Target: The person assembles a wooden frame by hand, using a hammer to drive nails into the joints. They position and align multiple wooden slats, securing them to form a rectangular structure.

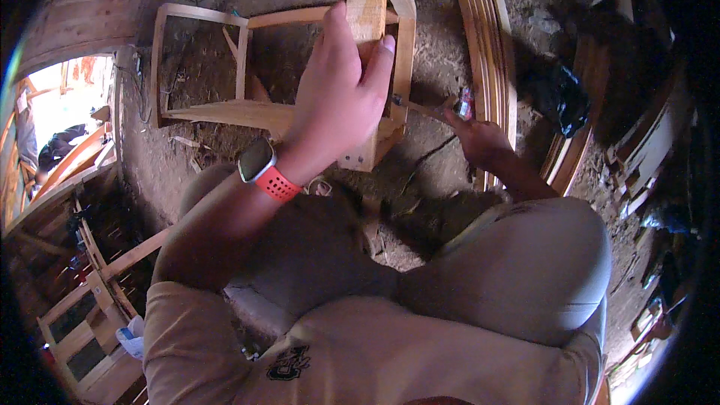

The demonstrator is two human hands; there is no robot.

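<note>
A pale wooden frame (232,111) of joined bars stands on the ground in front of me. My left hand (341,82), with a watch on a red band (276,182) at its wrist, is closed around the frame's upright board (367,0), thumb and fingers on opposite sides. To the right, my right hand (484,140) grips the handle of a hammer (427,111). The hammer's small dark head is beside the frame's right side, just below my left fingers; whether it touches the wood I cannot tell. Two dark spots, perhaps nail heads, show on the frame's near end.
Right of the frame lies a stack of long thin wooden strips (487,45). Beyond it are a black plastic bag (566,101), more planks (577,139) and scraps. Another slatted wooden piece (86,330) is at lower left, near a bright opening (64,120). My bent knees flank the work.
</note>
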